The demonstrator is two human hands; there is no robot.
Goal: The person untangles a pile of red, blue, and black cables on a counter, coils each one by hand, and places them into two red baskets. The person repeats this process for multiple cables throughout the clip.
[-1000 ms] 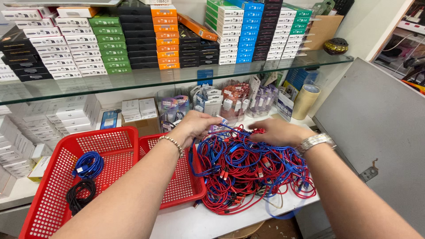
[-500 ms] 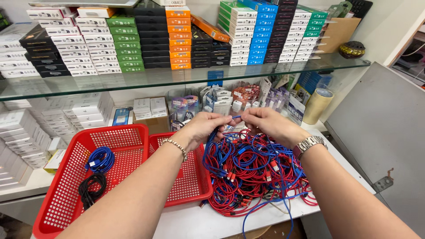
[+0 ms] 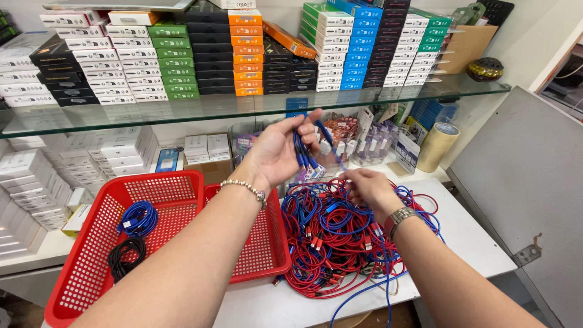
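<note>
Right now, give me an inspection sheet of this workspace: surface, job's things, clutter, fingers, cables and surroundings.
Surface: white table, partly covered.
Job's things: tangled heap of red and blue cables; a few blue cables lifted out.
Clutter: two red baskets, the nearer with a blue coil and a black coil; tape roll.
Fingers: left hand raised, closed on the blue cables; right hand low on the heap, fingers in the strands.
Cables: knotted, some hanging over the front edge.
Surroundings: glass shelf stacked with small boxes; grey panel on the right.
</note>
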